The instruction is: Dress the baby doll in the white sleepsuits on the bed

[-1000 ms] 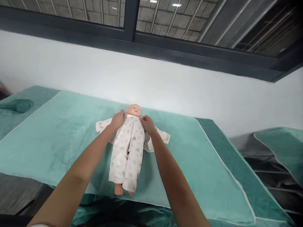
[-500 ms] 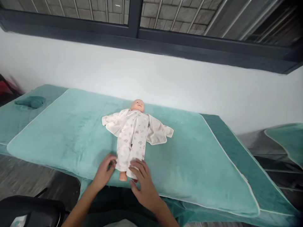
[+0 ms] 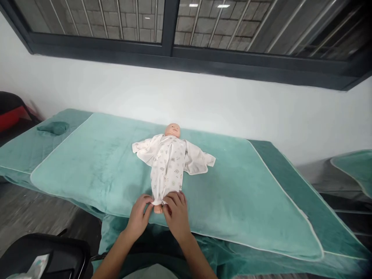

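Note:
A baby doll (image 3: 172,130) in a white printed sleepsuit (image 3: 168,166) lies face up on a light green towel (image 3: 238,193), head toward the wall, sleeves spread out. My left hand (image 3: 140,216) and my right hand (image 3: 175,215) are both at the doll's feet, near the towel's front edge. The fingers of each hand are curled and pinch the bottom hem of the sleepsuit's legs. One bare foot (image 3: 157,209) shows between my hands.
The towel covers a darker green padded table (image 3: 305,201) against a white wall under a dark-framed window. A face hole (image 3: 53,127) sits at the table's left end. A black chair (image 3: 43,255) stands at the lower left. Another green table (image 3: 356,168) is at the right.
My hands left the doll's shoulders and came down to its feet, where they now pinch the suit's leg hems. The camera view has pulled back and shifted left.

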A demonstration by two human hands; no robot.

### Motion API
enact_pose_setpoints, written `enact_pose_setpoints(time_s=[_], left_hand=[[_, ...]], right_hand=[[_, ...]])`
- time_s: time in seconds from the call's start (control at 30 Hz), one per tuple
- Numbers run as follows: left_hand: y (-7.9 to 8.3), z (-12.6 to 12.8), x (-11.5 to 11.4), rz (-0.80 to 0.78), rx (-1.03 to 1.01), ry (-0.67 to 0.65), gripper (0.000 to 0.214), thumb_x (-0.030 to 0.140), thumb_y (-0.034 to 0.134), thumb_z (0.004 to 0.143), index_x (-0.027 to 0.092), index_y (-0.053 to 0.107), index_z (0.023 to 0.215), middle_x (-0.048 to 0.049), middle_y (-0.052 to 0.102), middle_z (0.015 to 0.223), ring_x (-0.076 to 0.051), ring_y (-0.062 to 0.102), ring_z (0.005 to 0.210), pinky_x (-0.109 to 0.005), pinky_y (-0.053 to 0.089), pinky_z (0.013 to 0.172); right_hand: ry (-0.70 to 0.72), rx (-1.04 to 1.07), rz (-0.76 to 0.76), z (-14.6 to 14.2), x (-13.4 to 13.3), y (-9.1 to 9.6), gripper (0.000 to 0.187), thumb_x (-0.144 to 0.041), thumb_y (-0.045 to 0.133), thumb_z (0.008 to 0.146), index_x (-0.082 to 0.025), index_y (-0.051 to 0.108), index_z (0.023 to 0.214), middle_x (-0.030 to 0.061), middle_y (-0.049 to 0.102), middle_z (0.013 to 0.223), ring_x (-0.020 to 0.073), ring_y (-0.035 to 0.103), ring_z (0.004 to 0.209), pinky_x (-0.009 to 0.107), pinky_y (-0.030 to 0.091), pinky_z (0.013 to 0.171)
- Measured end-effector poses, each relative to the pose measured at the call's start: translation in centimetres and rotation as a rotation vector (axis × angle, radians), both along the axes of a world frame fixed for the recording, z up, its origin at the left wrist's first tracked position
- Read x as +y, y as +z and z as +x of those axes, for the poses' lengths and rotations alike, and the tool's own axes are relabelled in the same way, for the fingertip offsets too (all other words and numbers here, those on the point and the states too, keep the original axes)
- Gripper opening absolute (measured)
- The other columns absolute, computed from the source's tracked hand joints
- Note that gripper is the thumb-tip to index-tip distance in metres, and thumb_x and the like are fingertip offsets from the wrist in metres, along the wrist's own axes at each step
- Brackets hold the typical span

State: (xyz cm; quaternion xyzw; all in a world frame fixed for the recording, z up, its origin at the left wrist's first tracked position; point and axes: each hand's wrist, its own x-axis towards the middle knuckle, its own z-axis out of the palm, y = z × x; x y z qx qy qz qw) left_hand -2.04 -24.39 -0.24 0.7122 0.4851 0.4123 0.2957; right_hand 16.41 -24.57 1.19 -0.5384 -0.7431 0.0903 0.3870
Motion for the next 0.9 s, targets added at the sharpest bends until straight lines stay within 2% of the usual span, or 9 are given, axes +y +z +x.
enact_pose_setpoints(time_s=[0.1, 0.2, 0.3, 0.37, 0.43, 0.5, 0.57, 0.73, 0.9], left_hand=[[0.3, -0.9, -0.5, -0.021, 0.007, 0.019, 0.016, 0.027, 0.046, 0.101, 0.022, 0.061, 0.100, -0.0053, 0.065, 0.101, -0.019, 0.063, 0.097, -0.034, 0.051, 0.088], [-0.1, -1.8, -1.0, -0.073, 0.035, 0.032, 0.013, 0.026, 0.048, 0.099, 0.021, 0.059, 0.095, -0.0049, 0.064, 0.095, -0.019, 0.063, 0.091, -0.033, 0.052, 0.083], [-0.6, -2.1, -1.4, -0.084, 0.094, -0.012, 0.014, 0.027, 0.049, 0.098, 0.021, 0.056, 0.088, -0.0042, 0.063, 0.089, -0.020, 0.062, 0.086, -0.034, 0.053, 0.079], [-0.7, -1.8, -1.6, -0.025, 0.131, -0.025, 0.014, 0.029, 0.050, 0.099, 0.022, 0.057, 0.088, -0.0052, 0.063, 0.092, -0.021, 0.062, 0.090, -0.036, 0.054, 0.080], [-0.6, -1.1, -1.5, 0.066, 0.184, 0.001, 0.011, 0.032, 0.055, 0.098, 0.024, 0.060, 0.102, -0.0083, 0.063, 0.106, -0.024, 0.062, 0.103, -0.040, 0.054, 0.089], [-0.2, -0.1, -1.2, 0.140, 0.263, 0.018, 0.028, 0.035, 0.060, 0.095, 0.027, 0.059, 0.122, -0.0114, 0.060, 0.122, -0.028, 0.059, 0.116, -0.046, 0.052, 0.097], [0.2, 0.9, -0.8, 0.164, 0.342, -0.022, 0.036, 0.035, 0.061, 0.095, 0.028, 0.057, 0.130, -0.0124, 0.059, 0.124, -0.030, 0.058, 0.118, -0.049, 0.051, 0.098], [0.8, 1.7, -0.5, 0.147, 0.458, -0.159, 0.022, 0.031, 0.059, 0.096, 0.026, 0.064, 0.117, -0.0104, 0.063, 0.112, -0.028, 0.060, 0.101, -0.046, 0.053, 0.086], [1.3, 0.8, -1.1, 0.116, 0.320, -0.224, 0.018, 0.023, 0.047, 0.101, 0.025, 0.065, 0.105, -0.0080, 0.065, 0.101, -0.024, 0.061, 0.097, -0.041, 0.052, 0.085]], right_hand=[[0.071, 0.021, 0.010, 1.0, -0.9, 0.1, 0.025, -0.003, 0.050, 0.086, -0.023, 0.062, 0.096, 0.0038, 0.062, 0.098, 0.0227, 0.055, 0.107, 0.053, 0.038, 0.108], [0.101, 0.022, -0.004, 2.0, -2.1, -0.9, 0.028, -0.007, 0.051, 0.092, -0.024, 0.063, 0.110, 0.0072, 0.061, 0.112, 0.0231, 0.056, 0.114, 0.045, 0.049, 0.100], [0.024, 0.064, -0.026, 2.7, -3.2, -2.7, 0.041, -0.017, 0.056, 0.096, -0.026, 0.054, 0.135, 0.0117, 0.056, 0.130, 0.0241, 0.056, 0.120, 0.041, 0.054, 0.097], [-0.059, 0.117, -0.050, 3.0, -3.8, -3.8, 0.045, -0.021, 0.058, 0.096, -0.026, 0.050, 0.140, 0.0128, 0.055, 0.130, 0.0248, 0.059, 0.119, 0.041, 0.056, 0.095], [-0.121, 0.171, -0.085, 3.1, -4.0, -4.5, 0.038, -0.023, 0.058, 0.096, -0.025, 0.053, 0.134, 0.0115, 0.059, 0.123, 0.0243, 0.062, 0.111, 0.040, 0.058, 0.090], [-0.131, 0.217, -0.108, 3.0, -4.1, -4.7, 0.026, -0.023, 0.058, 0.097, -0.024, 0.057, 0.122, 0.0089, 0.063, 0.112, 0.0224, 0.065, 0.101, 0.037, 0.059, 0.084], [-0.096, 0.250, -0.111, 2.9, -4.0, -4.5, 0.014, -0.022, 0.058, 0.097, -0.024, 0.058, 0.110, 0.0060, 0.063, 0.102, 0.0203, 0.065, 0.091, 0.034, 0.058, 0.079], [-0.024, 0.305, -0.087, 3.0, -4.2, -3.2, 0.010, -0.016, 0.054, 0.095, -0.024, 0.056, 0.099, 0.0037, 0.061, 0.096, 0.0181, 0.063, 0.088, 0.030, 0.055, 0.077], [0.171, 0.259, -0.205, 4.8, -4.4, -2.3, 0.011, -0.014, 0.051, 0.095, -0.024, 0.057, 0.095, 0.0034, 0.063, 0.096, 0.0182, 0.063, 0.089, 0.031, 0.053, 0.079]])
